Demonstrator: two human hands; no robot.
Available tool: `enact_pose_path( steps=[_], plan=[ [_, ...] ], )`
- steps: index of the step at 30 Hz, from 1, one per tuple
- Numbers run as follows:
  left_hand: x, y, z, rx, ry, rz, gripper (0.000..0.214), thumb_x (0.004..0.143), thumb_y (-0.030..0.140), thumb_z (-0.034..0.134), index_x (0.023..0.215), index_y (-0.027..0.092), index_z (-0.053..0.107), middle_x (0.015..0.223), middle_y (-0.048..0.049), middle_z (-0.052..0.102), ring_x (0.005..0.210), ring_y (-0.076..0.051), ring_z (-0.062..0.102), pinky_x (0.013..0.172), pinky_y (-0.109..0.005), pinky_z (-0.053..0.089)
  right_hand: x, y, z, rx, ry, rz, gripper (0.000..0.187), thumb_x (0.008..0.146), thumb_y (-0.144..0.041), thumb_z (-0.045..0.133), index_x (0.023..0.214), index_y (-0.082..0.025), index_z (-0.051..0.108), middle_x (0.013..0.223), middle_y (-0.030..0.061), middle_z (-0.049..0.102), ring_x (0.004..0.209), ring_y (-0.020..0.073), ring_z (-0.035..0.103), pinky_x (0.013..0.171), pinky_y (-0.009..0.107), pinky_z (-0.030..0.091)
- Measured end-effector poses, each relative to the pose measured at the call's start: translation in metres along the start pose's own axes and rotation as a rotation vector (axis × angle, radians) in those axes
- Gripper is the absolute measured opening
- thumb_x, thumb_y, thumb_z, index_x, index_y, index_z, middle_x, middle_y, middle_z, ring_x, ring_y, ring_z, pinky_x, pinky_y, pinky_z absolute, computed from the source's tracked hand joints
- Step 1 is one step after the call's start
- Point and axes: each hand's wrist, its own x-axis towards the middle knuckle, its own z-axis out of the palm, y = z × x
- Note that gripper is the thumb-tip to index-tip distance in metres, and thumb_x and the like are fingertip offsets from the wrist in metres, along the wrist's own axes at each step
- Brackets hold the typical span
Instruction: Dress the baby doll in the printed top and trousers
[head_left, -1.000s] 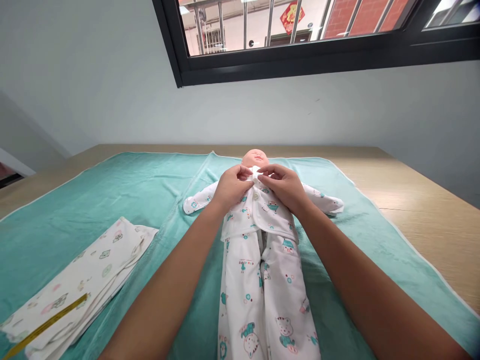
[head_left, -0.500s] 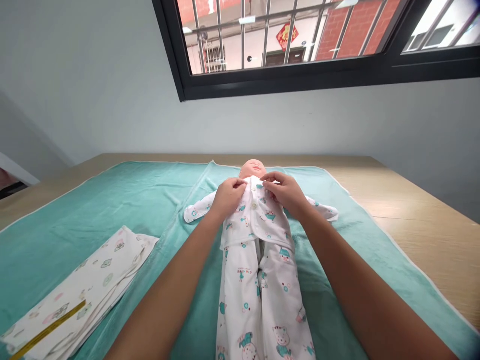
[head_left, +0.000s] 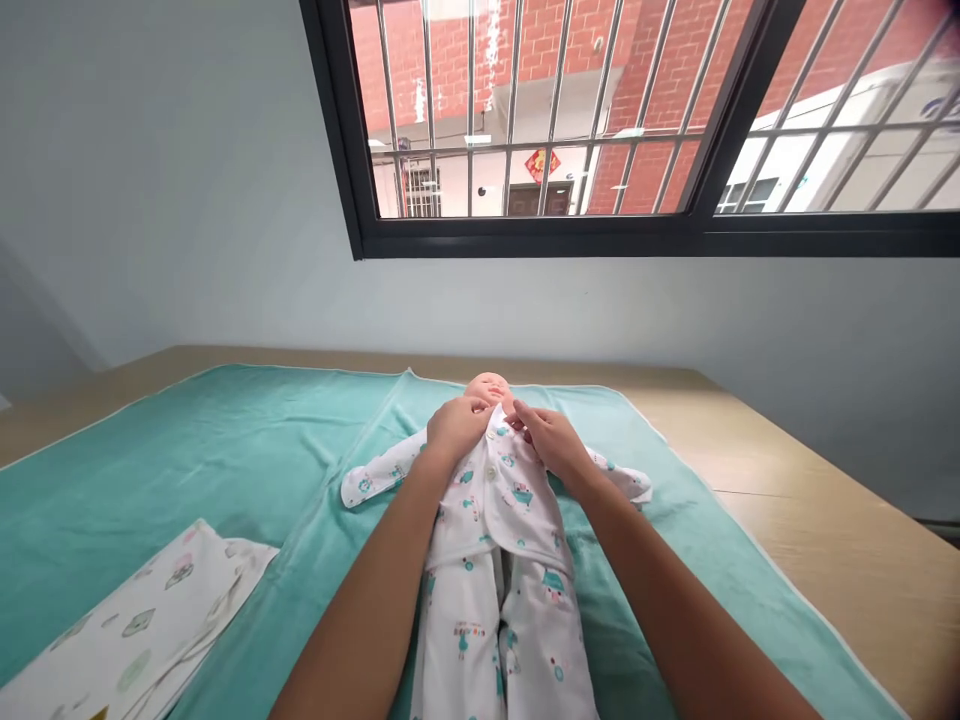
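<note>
A baby doll (head_left: 489,386) lies on its back, dressed in a white printed baby shirt (head_left: 504,505) and matching trousers (head_left: 461,650). My left hand (head_left: 457,428) is closed at the collar, its bent fingers gripping the shirt's edge just under the doll's chin. On the other side of the neckline, my right hand (head_left: 551,442) has thumb and fingers drawn together on the shirt fabric; its fingertips are partly hidden. Small round buttons (head_left: 491,472) run down the shirt front. Both sleeves stretch out sideways, with their ends covered.
A turquoise blanket (head_left: 247,460) covers much of the wooden table (head_left: 780,490). At the lower left lies a folded white printed cloth (head_left: 142,630). The table meets a pale wall (head_left: 525,310) below a dark-framed, barred window (head_left: 540,240).
The camera view has tilted upward, so the scene sits lower and more window shows. Both hands remain at the collar, with the right fingers shifted slightly and the collar edge raised near the neck.
</note>
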Motion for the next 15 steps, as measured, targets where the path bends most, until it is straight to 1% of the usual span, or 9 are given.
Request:
enact_pose_path(
  steps=[2, 4, 8, 10, 12, 15],
  plan=[
    [0.001, -0.001, 0.003, 0.011, 0.016, 0.006, 0.025, 0.081, 0.044, 0.059, 0.088, 0.030, 0.078, 0.099, -0.0033, 0.077, 0.088, -0.025, 0.066, 0.069, -0.029, 0.042, 0.006, -0.001, 0.000, -0.014, -0.016, 0.033, 0.061, 0.082, -0.070, 0.048, 0.081, -0.015, 0.073, 0.077, 0.0048, 0.064, 0.060, 0.0140, 0.048, 0.054, 0.027, 0.035],
    [0.003, -0.003, 0.003, -0.009, 0.025, 0.008, 0.021, 0.080, 0.040, 0.061, 0.084, 0.029, 0.078, 0.097, -0.0031, 0.077, 0.086, -0.024, 0.066, 0.068, -0.029, 0.042, 0.012, -0.006, 0.001, -0.085, -0.027, 0.068, 0.062, 0.081, -0.073, 0.047, 0.076, -0.016, 0.071, 0.074, 0.0046, 0.063, 0.056, 0.0134, 0.046, 0.053, 0.027, 0.033],
    [0.010, -0.010, 0.004, -0.107, 0.038, 0.047, 0.020, 0.081, 0.031, 0.059, 0.080, 0.023, 0.077, 0.090, -0.0043, 0.077, 0.082, -0.022, 0.066, 0.067, -0.028, 0.043, 0.025, -0.024, 0.008, -0.342, -0.069, 0.081, 0.060, 0.078, -0.074, 0.050, 0.061, -0.018, 0.064, 0.062, 0.0032, 0.057, 0.054, 0.0139, 0.045, 0.055, 0.028, 0.033],
    [0.012, -0.013, 0.004, -0.164, 0.039, 0.061, 0.020, 0.080, 0.026, 0.058, 0.080, 0.020, 0.077, 0.085, -0.0051, 0.076, 0.081, -0.022, 0.066, 0.066, -0.027, 0.043, 0.029, -0.032, 0.012, -0.446, -0.071, 0.089, 0.058, 0.076, -0.074, 0.053, 0.058, -0.019, 0.060, 0.059, 0.0027, 0.053, 0.055, 0.0147, 0.045, 0.055, 0.029, 0.032],
    [0.012, -0.014, 0.004, -0.222, 0.041, 0.060, 0.019, 0.079, 0.024, 0.059, 0.078, 0.019, 0.077, 0.081, -0.0058, 0.076, 0.080, -0.022, 0.066, 0.066, -0.027, 0.044, 0.031, -0.036, 0.014, -0.482, -0.075, 0.109, 0.056, 0.074, -0.073, 0.055, 0.056, -0.020, 0.057, 0.058, 0.0023, 0.051, 0.055, 0.0148, 0.044, 0.055, 0.029, 0.031],
    [0.010, -0.015, 0.003, -0.322, 0.025, 0.051, 0.015, 0.077, 0.024, 0.063, 0.076, 0.018, 0.077, 0.082, -0.0062, 0.076, 0.082, -0.022, 0.067, 0.069, -0.028, 0.046, 0.033, -0.036, 0.012, -0.433, -0.132, 0.135, 0.050, 0.075, -0.065, 0.058, 0.054, -0.020, 0.053, 0.056, 0.0008, 0.048, 0.053, 0.0133, 0.040, 0.053, 0.029, 0.030]
  ],
)
